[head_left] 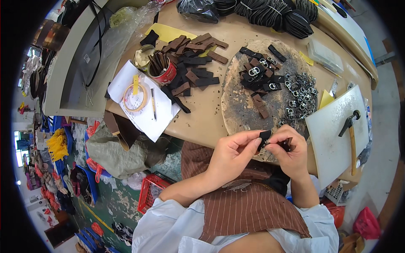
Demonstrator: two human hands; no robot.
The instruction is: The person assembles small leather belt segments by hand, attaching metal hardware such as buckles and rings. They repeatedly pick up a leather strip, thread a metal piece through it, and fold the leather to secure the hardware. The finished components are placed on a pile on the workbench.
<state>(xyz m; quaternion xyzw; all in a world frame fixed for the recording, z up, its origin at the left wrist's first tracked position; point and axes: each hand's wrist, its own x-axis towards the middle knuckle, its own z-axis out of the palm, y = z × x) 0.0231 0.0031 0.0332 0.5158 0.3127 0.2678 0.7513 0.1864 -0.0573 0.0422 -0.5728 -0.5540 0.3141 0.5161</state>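
Note:
My left hand point(234, 149) pinches a small black leather strap piece point(264, 135) between thumb and fingers, in front of my body. Close beside it, my right hand point(292, 154) is closed with thumb and finger at the strap's edge. A dark brown leather piece point(288, 144) shows within the right hand's fingers; a small bit between the two hands is too small to make out. Both hands hover at the near edge of a worn round block point(236, 105). On that block lie silver metal clasps point(301, 95) in a heap and black and brown strap pieces point(258, 78), some fitted with clasps.
Left of the block, loose leather strips point(198, 46) surround a red can point(163, 72) of brown strips. Papers carry a tape roll point(135, 98) and a pen point(153, 104). At right, a hammer point(352, 139) rests on a white board point(325, 130). Black cord bundles point(265, 14) line the back.

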